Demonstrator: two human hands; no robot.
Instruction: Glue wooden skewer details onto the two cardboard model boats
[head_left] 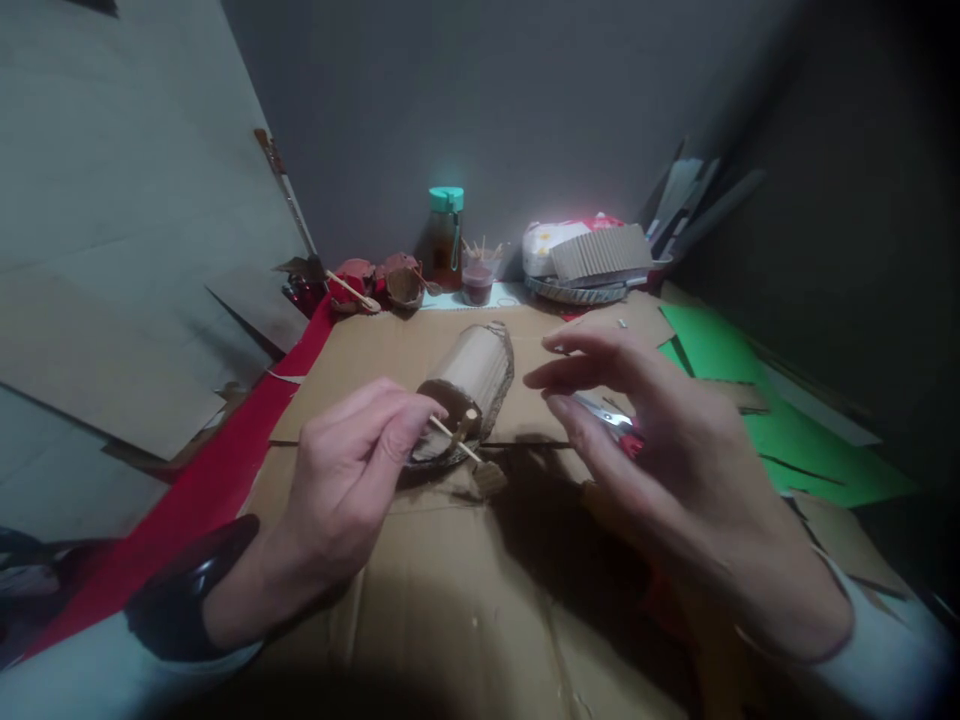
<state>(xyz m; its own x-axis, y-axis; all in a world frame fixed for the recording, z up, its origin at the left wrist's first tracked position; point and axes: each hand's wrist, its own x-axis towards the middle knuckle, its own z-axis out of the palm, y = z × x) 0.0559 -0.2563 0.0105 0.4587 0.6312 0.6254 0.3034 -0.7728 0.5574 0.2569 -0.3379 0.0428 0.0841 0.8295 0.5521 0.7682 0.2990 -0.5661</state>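
Observation:
My left hand (341, 480) pinches a thin wooden stick (456, 442) with a small cardboard piece at its far tip. The stick lies across the front of a cardboard cylinder model (469, 390) that rests on a flat cardboard sheet (450, 600). My right hand (660, 450) hovers just right of the cylinder with its fingers stretched out and apart, holding nothing. Under that hand lie scissors with red handles (611, 420), partly hidden.
Along the back wall stand a bottle with a teal cap (445, 235), a small cup of sticks (478, 275), brown and red craft pieces (375, 282), and a plate with corrugated card (592, 262). Green paper (750, 400) lies at right, a red strip (217, 470) at left.

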